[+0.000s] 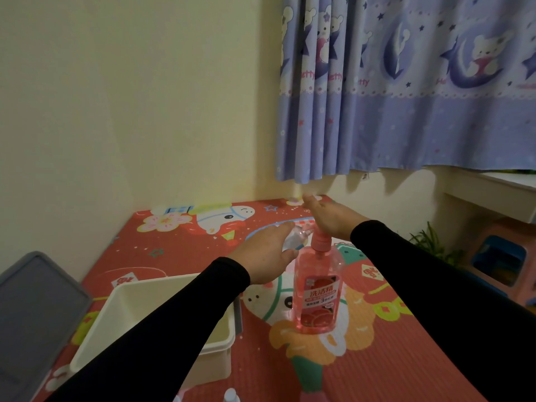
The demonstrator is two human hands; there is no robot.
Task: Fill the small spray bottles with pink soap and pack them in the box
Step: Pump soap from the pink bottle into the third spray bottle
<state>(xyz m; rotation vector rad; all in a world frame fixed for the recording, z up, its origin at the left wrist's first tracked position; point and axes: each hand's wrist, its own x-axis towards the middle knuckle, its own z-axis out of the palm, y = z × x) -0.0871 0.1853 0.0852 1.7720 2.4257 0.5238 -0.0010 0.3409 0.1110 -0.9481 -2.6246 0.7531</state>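
Observation:
A tall bottle of pink soap (316,288) with a pink pump head stands upright on the red cartoon mat. My right hand (330,217) lies flat, palm down, on top of the pump head. My left hand (265,252) grips a small clear spray bottle (295,237), tilted with its mouth close to the pump nozzle. A cream plastic box (121,303) sits at the lower left, partly hidden by my left sleeve. Another small bottle top (231,396) pokes in at the bottom edge.
A grey lid (34,314) lies left of the box. The red mat (406,358) covers the table against the cream wall. A blue bear-print curtain (406,97) hangs behind. A low colourful stool (499,262) and a green plant (429,242) stand at the right.

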